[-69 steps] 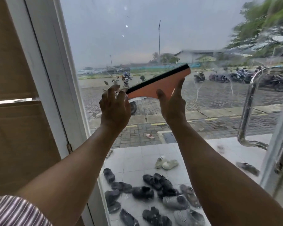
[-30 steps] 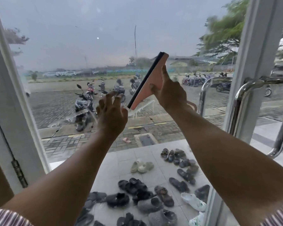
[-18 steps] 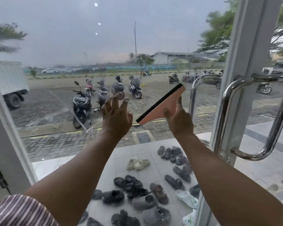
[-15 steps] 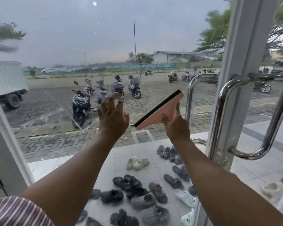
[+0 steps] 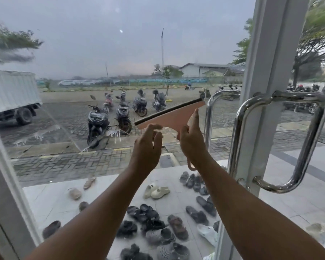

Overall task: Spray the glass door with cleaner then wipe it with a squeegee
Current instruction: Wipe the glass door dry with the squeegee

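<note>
The right hand grips the squeegee by its short handle, thumb laid up along the pink body; the left hand reaches in beside it with fingers mostly straight and holds nothing; its tips are at the squeegee's lower left edge, though blur hides whether they touch. The black rubber blade is tilted, right end higher, and appears to rest on the glass door, just left of the frame. To wipe well, I judge the blade should sit flat on the pane under even pressure and be drawn left towards the drips, with passes overlapping; lifting mid-stroke would likely leave a line. Counted: one squeegee; two hands; two patches of white drips, one far left and one near the middle; two chrome pull handles, one on the near side at right, one seen through the glass.
</note>
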